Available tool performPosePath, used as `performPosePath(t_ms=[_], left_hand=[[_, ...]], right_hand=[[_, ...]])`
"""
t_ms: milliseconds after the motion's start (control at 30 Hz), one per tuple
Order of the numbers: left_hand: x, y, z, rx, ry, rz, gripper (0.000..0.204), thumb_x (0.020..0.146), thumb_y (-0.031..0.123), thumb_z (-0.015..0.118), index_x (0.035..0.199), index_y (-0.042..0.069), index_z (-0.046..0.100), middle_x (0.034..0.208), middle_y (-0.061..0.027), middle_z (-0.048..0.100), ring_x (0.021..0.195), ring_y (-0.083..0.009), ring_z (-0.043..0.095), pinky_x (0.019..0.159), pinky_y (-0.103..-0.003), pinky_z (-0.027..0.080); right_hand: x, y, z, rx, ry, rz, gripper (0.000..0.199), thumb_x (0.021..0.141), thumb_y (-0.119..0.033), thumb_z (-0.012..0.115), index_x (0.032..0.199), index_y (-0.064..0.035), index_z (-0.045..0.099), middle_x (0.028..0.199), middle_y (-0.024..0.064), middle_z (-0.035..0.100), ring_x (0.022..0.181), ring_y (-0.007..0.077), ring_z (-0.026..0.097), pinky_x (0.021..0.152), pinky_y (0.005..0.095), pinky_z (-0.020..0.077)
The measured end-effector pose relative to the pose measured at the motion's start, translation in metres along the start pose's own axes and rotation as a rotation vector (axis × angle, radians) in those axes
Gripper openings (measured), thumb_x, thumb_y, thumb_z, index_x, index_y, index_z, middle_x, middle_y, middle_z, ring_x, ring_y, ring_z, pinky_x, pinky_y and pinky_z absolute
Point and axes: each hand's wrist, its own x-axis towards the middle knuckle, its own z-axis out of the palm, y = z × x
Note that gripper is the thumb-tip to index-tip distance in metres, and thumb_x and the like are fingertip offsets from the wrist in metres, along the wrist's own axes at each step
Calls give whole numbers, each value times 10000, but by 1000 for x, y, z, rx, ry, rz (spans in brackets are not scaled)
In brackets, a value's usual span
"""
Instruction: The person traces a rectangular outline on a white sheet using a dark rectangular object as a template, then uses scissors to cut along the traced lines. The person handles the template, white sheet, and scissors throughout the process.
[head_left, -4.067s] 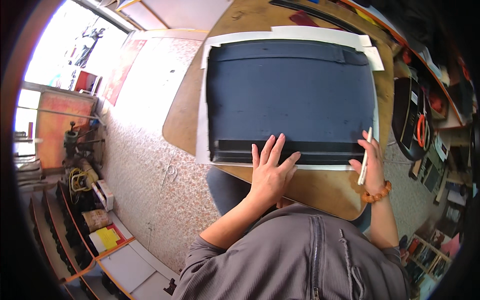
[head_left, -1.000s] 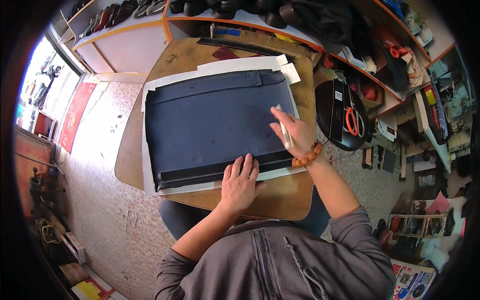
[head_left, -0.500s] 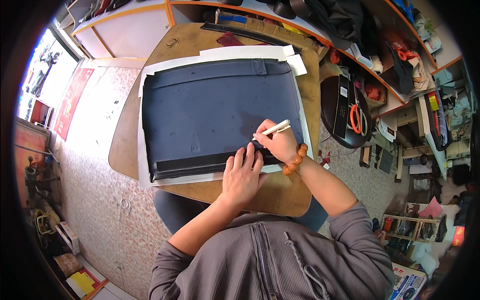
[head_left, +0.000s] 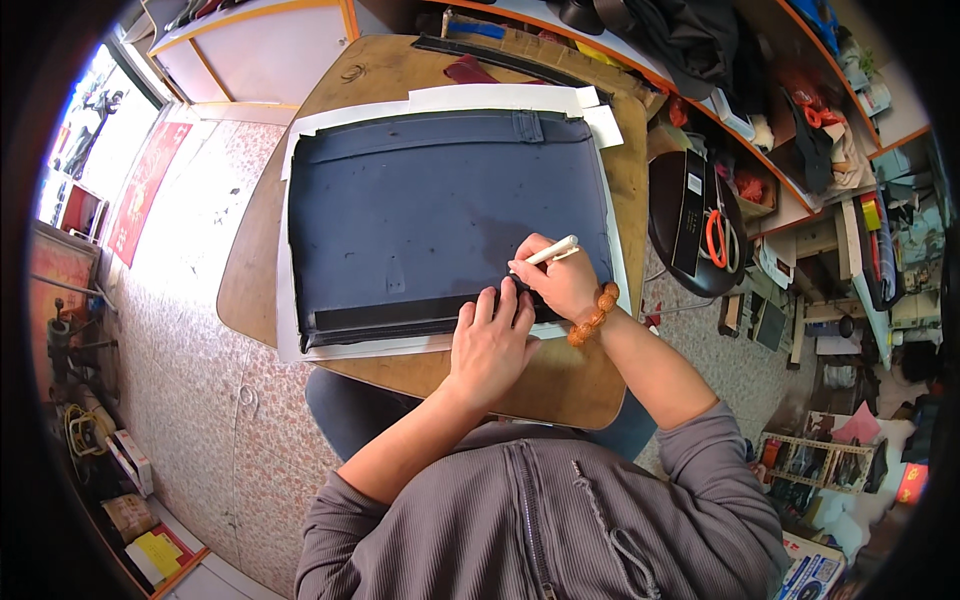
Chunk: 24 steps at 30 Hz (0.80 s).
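left hand [head_left: 493, 345] spread, right hand [head_left: 562, 285] pinching a slim white pen [head_left: 553, 250]

the pen slants above the near right part of a flat, dark-blue rectangular panel [head_left: 430, 210], just beside the left fingertips; whether its tip touches is hidden. the left hand lies palm down over the panel's near edge, across a long black band [head_left: 390, 313]. under the panel, white paper [head_left: 490, 98] shows round its edges, on a brown, round-cornered tabletop [head_left: 250, 270]. an orange-brown beaded bracelet [head_left: 597, 317] circles the right wrist. to the right, orange-handled scissors [head_left: 712, 240] lie on a rounded black seat [head_left: 663, 205].
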Motion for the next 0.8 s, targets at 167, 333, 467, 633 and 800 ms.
performPosePath(t_ms=[167, 333, 467, 633, 800], left_hand=[[0, -1, -2, 14, 30, 11, 569, 743, 346, 725, 1208, 46, 595, 1285, -156, 534, 1112, -297, 507, 854, -396, 440], [0, 0, -1, 17, 20, 9, 579, 747, 347, 726, 1222, 45, 587, 1287, -156, 532, 1115, -297, 502, 861, -396, 437], [0, 0, -1, 7, -3, 4, 590, 749, 352, 727, 1236, 54, 580, 1300, -152, 527, 1126, -306, 500, 879, -412, 436], [-1, 0, 0, -8, -37, -9, 604, 755, 364, 722, 1259, 70, 567, 1327, -142, 515, 1149, -319, 492, 915, -440, 432], [-1, 0, 1, -10, -36, -13, 604, 759, 367, 721, 1263, 73, 563, 1333, -144, 512, 1149, -321, 492, 919, -444, 432]], right_hand=[[-4, 7, -7, 190, 41, 185, 164, 880, -164, 657, 817, -24, 600, 634, 33, 603, 569, 103, 552, 513, 293, 421], [-6, 11, -5, 144, 31, 107, 186, 883, -204, 652, 816, -39, 596, 633, 47, 598, 568, 149, 556, 525, 317, 423], [-7, 5, -6, 8, 18, 28, 195, 884, -228, 639, 819, -50, 591, 655, 75, 608, 582, 233, 576, 549, 362, 436], [-5, -4, -7, -81, 8, -10, 187, 881, -217, 628, 828, -43, 581, 678, 99, 621, 616, 305, 592, 570, 398, 449], [4, -4, -11, -76, -15, -7, 179, 904, -192, 619, 846, -29, 573, 670, 95, 626, 604, 256, 610, 553, 367, 461]])
